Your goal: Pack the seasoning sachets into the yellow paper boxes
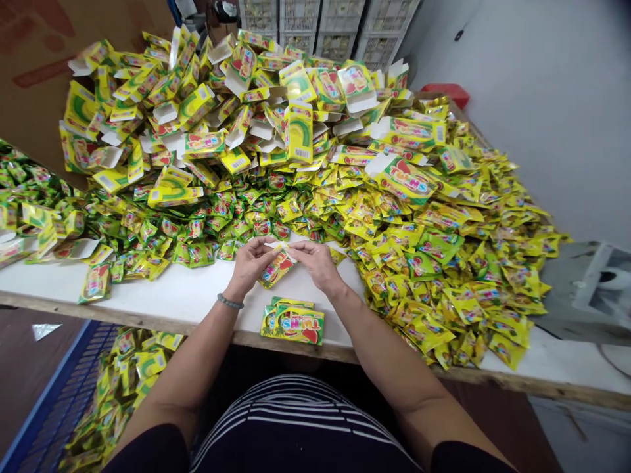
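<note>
Between my two hands is a small yellow candy box (277, 268) with coloured lettering, tilted above the white tabletop. My left hand (250, 264) grips its left side, with a beaded bracelet at the wrist. The fingers of my right hand (315, 261) pinch the upper right end, near a white flap. Just below, close to the table's front edge, a few similar flat boxes (298, 323) lie overlapping. Green candy packets (200, 251) lie beyond my left hand, and a heap of yellow packets (419, 276) spreads to the right of my right hand.
Many boxes with open white flaps (296, 131) are piled at the back. A large cardboard carton (34, 79) leans at the left. Below the table, a blue basket (54, 401) holds more boxes. A grey metal object (586, 289) stands at the right, and white crates (340, 26) are stacked behind.
</note>
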A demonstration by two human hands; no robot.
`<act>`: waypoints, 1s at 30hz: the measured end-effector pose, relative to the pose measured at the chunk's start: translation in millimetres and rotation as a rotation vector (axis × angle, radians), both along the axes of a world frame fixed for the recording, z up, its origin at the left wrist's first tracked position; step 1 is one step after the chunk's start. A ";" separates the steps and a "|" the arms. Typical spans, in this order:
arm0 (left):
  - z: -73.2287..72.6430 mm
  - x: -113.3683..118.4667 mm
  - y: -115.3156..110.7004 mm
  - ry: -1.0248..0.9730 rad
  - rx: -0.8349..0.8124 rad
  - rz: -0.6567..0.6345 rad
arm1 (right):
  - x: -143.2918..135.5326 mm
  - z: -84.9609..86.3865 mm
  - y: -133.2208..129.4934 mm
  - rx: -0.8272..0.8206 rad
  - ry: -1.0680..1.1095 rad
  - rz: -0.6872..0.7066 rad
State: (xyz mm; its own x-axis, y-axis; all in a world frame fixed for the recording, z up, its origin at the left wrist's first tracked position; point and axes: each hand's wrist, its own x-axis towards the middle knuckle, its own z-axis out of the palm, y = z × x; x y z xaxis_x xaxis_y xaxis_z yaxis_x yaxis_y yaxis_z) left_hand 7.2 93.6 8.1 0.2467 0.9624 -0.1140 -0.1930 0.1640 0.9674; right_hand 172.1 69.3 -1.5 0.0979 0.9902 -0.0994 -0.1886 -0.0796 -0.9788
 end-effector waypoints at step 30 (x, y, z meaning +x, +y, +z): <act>39.1 1.0 -15.9 -0.018 -0.025 -0.032 | 15.9 23.4 -18.0 0.246 -0.501 0.047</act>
State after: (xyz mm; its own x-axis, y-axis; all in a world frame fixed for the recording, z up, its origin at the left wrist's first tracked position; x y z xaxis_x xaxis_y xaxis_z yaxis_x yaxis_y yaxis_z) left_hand 8.2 77.7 47.2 0.2796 0.9509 -0.1329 -0.2048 0.1943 0.9593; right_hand 188.0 51.3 21.9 0.0286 0.9828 0.1823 0.3028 0.1653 -0.9386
